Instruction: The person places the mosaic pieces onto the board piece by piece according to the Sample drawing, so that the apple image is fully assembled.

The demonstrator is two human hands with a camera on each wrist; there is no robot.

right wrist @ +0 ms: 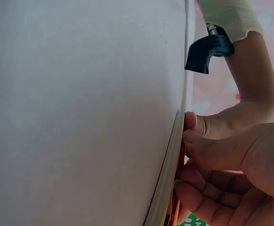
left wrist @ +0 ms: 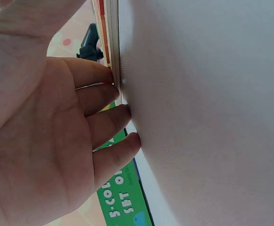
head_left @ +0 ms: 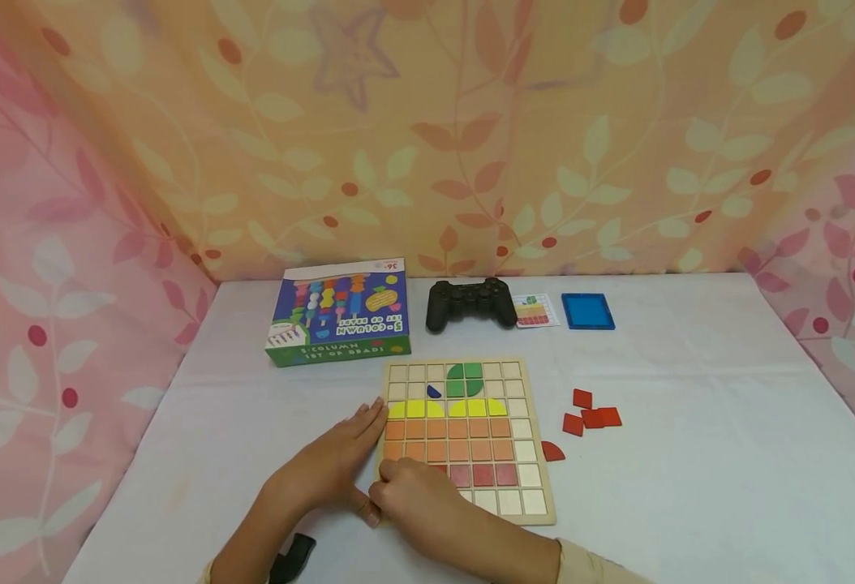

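Observation:
A pale wooden grid board (head_left: 537, 503) lies on the white table, filled with rows of yellow, orange and red tiles and a green shape near the top. My left hand (head_left: 328, 466) lies along the board's left edge, fingers extended, fingertips (left wrist: 111, 75) at its rim and thumb near the lower corner. Over the lower left cells my right hand (head_left: 427, 499) is bent, its thumb and fingers at a red square tile (right wrist: 181, 155) at the left end of the red row. The hand hides most of that tile. A small dark blue piece (head_left: 434, 392) sits higher on the board.
Several loose red squares (head_left: 593, 418) and a red quarter-circle (head_left: 553, 451) lie to the right. Behind stand a bead-set box (head_left: 336, 312), a black game controller (head_left: 471, 302), a pattern card (head_left: 540, 312) and a blue tray (head_left: 588, 311). Floral cloth (head_left: 427, 146) surrounds the table.

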